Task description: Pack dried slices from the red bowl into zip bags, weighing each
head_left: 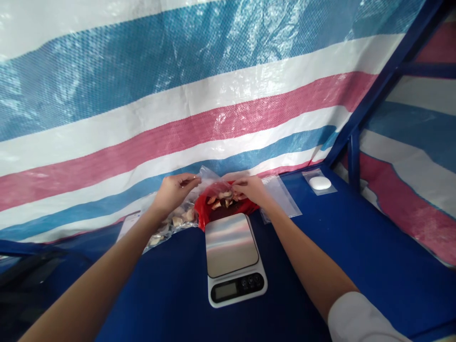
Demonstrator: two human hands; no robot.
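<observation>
My left hand [174, 192] is closed, thumb and finger pinching the edge of a clear plastic bag [207, 175]. Opposite it, my right hand [252, 190] has its fingertips drawn together at the other side of that clear film, which partly covers a red plastic bag [202, 211]. Brown and pale dried pieces [223, 200] lie in the red bag's open mouth, close under my right fingertips. In front of the red bag stands a white digital scale [232, 251] with a bare metal plate. Its display is too dim to read.
Under my left wrist lies a clear bag of pale chunks [183, 217]. Flat clear bags [283, 194] lie right of my right hand. A white oval object [319, 183] rests on a small clear bag on the blue table [356, 247]. Striped sheeting [213, 118] rises behind.
</observation>
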